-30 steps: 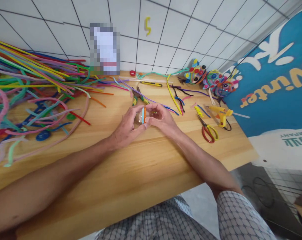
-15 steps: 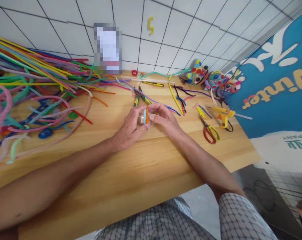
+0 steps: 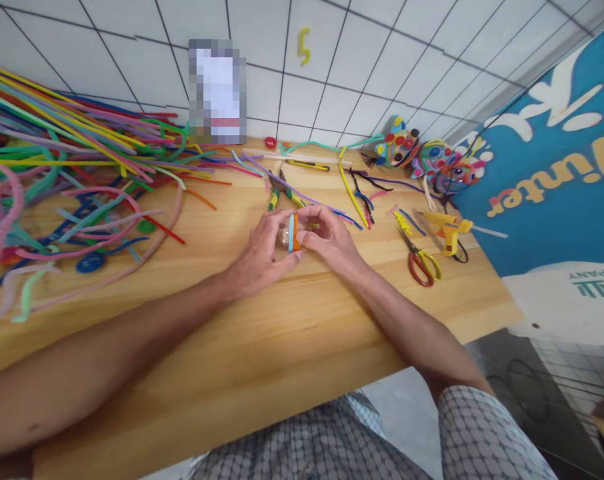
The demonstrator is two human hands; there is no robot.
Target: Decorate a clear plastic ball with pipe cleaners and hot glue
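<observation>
Hands (image 3: 265,257) around a glossy, clear, banded ball (image 3: 285,238)

bare table front (image 3: 282,333), pliers (image 3: 282,190) behind, scissors (image 3: 421,263) right

Centre frame, the left hand (image 3: 263,257) and right hand (image 3: 332,243) hold a clear round ball (image 3: 285,237) — blue and orange strips around it.

Showing toward the right of the table (image 3: 307,320): scissors (image 3: 413,249) near a yellow glue gun (image 3: 451,236). Showing along the tiled wall (image 3: 262,40): utility knife (image 3: 308,165), red cap (image 3: 271,142), multicolored decorated figures (image 3: 398,148). Showing beyond: blue board (image 3: 537,230) bearing "Winter" upside down.
</observation>
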